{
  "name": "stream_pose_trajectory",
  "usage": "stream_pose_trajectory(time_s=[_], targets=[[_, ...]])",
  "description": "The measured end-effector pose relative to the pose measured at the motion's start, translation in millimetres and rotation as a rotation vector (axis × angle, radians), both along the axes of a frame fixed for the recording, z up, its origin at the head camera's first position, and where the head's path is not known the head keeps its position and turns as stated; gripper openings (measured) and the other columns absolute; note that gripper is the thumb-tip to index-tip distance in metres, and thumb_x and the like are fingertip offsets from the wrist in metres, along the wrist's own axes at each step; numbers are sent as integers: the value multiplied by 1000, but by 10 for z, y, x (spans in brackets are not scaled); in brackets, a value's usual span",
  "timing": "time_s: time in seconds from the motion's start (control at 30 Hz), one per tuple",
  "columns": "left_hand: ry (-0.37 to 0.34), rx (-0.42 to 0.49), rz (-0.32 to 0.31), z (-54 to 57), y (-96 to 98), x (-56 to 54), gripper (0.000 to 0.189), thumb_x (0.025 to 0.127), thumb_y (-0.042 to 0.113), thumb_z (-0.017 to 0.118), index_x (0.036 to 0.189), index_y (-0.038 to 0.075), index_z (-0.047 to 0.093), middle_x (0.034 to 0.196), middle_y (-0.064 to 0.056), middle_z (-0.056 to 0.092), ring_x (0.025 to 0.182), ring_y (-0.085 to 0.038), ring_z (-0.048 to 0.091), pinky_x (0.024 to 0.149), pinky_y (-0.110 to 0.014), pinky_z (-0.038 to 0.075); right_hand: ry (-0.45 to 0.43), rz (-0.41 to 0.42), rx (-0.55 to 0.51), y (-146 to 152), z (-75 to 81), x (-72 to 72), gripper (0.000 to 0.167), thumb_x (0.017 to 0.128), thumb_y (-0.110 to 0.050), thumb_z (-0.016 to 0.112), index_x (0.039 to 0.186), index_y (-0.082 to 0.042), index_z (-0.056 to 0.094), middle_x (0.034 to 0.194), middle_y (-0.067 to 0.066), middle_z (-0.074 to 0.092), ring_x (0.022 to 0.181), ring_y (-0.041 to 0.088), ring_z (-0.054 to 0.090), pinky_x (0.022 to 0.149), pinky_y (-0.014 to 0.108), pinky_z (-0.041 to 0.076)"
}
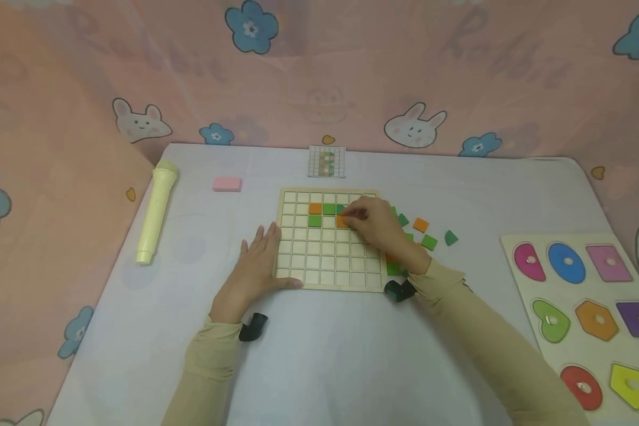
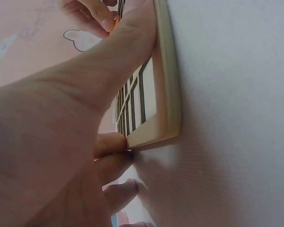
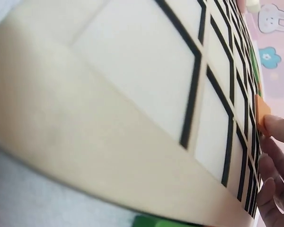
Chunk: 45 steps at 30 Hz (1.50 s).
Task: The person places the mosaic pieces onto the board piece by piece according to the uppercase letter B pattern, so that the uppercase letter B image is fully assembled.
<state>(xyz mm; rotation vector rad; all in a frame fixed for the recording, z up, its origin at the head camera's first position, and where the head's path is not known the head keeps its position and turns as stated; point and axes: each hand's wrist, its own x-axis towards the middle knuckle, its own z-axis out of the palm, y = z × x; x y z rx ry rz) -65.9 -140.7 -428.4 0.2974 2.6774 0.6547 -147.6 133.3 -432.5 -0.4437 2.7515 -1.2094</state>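
A: Position of the grid board (image 1: 327, 269)?

B: It is laid flat on the white table (image 1: 351, 355), centred, in front of a small pattern card (image 1: 327, 161). No readable print is made out on the card; faint lettering on the pink backdrop is too blurred to be read.

A: Left hand (image 1: 255, 266)?

B: Fingers are held straight and pressed flat against the board's left edge; nothing is gripped.

A: Right hand (image 1: 375, 228)?

B: An orange tile (image 1: 342, 222) is pinched at the fingertips over the third row, beside tiles already seated: orange (image 1: 315, 208), green (image 1: 328, 208), green (image 1: 315, 220).

A: Surroundings?

B: Loose tiles (image 1: 425, 234) are scattered right of the board. A shape puzzle (image 1: 591, 319), a pink eraser (image 1: 226, 184) and a cream cylinder (image 1: 156, 214) are noted.
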Motion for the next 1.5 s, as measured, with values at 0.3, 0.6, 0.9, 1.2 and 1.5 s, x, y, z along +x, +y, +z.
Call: stream_pose_trajectory(time_s=[0.3,0.6,0.9,1.2,1.5], targets=[[-1,-3,4,0,7,2,130,80,49,91,169,-2,10,179,-16,5,166,-39,1,132,-67,6,-13,-5,47,8,2,18,14,96,-9,78,107,-2,83,107,13,70,103,31,68,92,45,58],[-3,1,7,-1,18,12,130,80,49,91,169,-2,10,179,-15,5,166,-39,1,132,-66,5,-40,47,128,181,-8,5,24,97,-15,79,117,0,78,121,18,63,116,35,53,100,50,50],[-4,2,10,9,21,12,131,80,50,90,169,-1,10,179,-15,5,167,-38,0,132,-66,4,-173,64,137,569,85,-27,46,95,-15,79,138,-2,68,145,25,51,134,44,40,114,63,40],[-2,-4,3,12,10,1,130,80,49,91,169,-2,10,179,-15,5,166,-39,1,131,-67,5,-220,58,238,839,136,-34,54,96,-15,78,146,-5,61,151,22,53,135,43,47,118,64,39],[-5,-8,1,3,15,0,131,80,50,90,169,-2,10,179,-15,5,166,-39,1,131,-68,5,-194,14,194,855,105,0,50,98,-7,74,145,-3,60,141,21,56,127,40,51,111,59,46]])
